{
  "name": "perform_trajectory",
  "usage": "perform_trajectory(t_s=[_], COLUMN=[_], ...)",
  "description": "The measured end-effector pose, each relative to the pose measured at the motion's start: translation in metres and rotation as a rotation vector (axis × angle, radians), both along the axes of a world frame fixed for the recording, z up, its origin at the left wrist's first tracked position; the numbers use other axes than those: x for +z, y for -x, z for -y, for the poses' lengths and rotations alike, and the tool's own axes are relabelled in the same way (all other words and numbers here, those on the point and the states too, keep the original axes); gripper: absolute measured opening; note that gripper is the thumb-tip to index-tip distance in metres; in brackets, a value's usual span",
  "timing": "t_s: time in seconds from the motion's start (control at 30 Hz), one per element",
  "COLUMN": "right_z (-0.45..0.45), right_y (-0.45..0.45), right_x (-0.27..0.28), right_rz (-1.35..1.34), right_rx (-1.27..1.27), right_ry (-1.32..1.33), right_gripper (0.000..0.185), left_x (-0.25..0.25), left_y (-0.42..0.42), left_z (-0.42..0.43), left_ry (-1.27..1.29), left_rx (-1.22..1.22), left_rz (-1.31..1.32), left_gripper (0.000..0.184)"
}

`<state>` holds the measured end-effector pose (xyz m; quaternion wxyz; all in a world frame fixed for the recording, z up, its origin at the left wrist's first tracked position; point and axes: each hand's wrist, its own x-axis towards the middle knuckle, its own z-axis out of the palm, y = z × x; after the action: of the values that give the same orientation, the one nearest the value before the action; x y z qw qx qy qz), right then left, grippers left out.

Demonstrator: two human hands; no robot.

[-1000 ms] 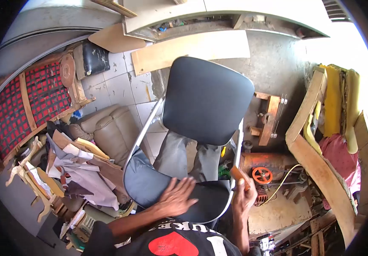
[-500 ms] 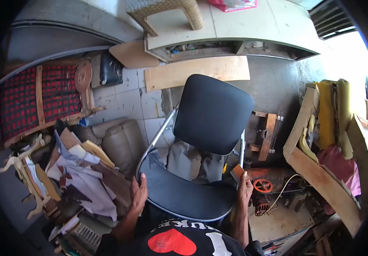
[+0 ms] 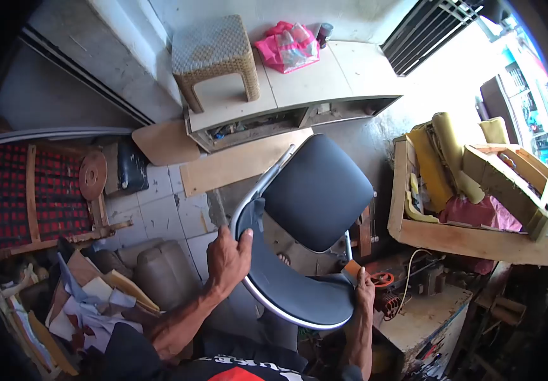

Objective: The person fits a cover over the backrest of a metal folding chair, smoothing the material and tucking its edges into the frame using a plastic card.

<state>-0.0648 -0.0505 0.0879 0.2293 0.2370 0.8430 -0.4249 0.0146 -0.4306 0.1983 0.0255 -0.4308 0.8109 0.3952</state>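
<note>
A chair with a black seat [image 3: 318, 193], a curved black backrest [image 3: 296, 293] and a silver tubular frame [image 3: 262, 184] is tilted in front of me. My left hand [image 3: 228, 259] is closed around the left side of the frame and backrest rim. At the right end of the backrest, my right hand [image 3: 365, 289] pinches a small orange-brown flat piece [image 3: 352, 269]. That hand is close beside the chair; whether it also grips the frame I cannot tell. Part of a foot shows on the floor beneath the chair.
A woven stool [image 3: 213, 60] and pink bag [image 3: 288, 47] stand on a tiled counter [image 3: 315, 82]. Fabric scraps [image 3: 99, 301] lie left. On the right are a wooden frame [image 3: 477, 240] with yellow foam and a worktable [image 3: 423, 311] with an orange wheel [image 3: 382, 279].
My left hand has gone from an open palm beside the backrest to a grip on its rim. The chair has turned and tilted, and the view has shifted.
</note>
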Motion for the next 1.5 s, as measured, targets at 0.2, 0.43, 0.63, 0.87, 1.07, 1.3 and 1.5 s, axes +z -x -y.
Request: perform_trajectory(t_s=[0.2, 0.43, 0.63, 0.87, 1.07, 1.3, 1.5], right_z=[0.023, 0.027, 0.016, 0.015, -0.010, -0.045, -0.082], right_y=[-0.016, -0.090, -0.144, -0.218, -0.230, -0.196, -0.209], right_x=[0.018, -0.016, -0.072, -0.145, -0.169, -0.158, -0.173], right_rz=[-0.126, -0.298, -0.260, -0.283, -0.280, -0.121, 0.050], right_rx=[-0.137, -0.238, -0.167, -0.162, -0.061, -0.042, -0.171], right_ry=[0.115, 0.273, 0.206, 0.226, 0.163, 0.373, 0.653], right_gripper=[0.052, 0.045, 0.047, 0.047, 0.050, 0.050, 0.043], left_x=[0.019, -0.047, -0.168, -0.256, -0.263, -0.257, -0.277], left_y=[0.021, -0.099, -0.211, -0.279, -0.299, -0.294, -0.331], left_z=[0.022, 0.007, -0.011, -0.022, -0.064, -0.078, -0.092], left_ry=[0.097, -0.061, 0.105, 0.226, -0.066, -0.268, -0.306], left_rx=[-0.110, 0.013, 0.102, 0.279, 0.610, 0.629, 0.641], left_rz=[-0.148, -0.232, -0.254, -0.105, -0.008, 0.045, -0.162], left_gripper=[0.046, 0.037, 0.042, 0.047, 0.070, 0.090, 0.077])
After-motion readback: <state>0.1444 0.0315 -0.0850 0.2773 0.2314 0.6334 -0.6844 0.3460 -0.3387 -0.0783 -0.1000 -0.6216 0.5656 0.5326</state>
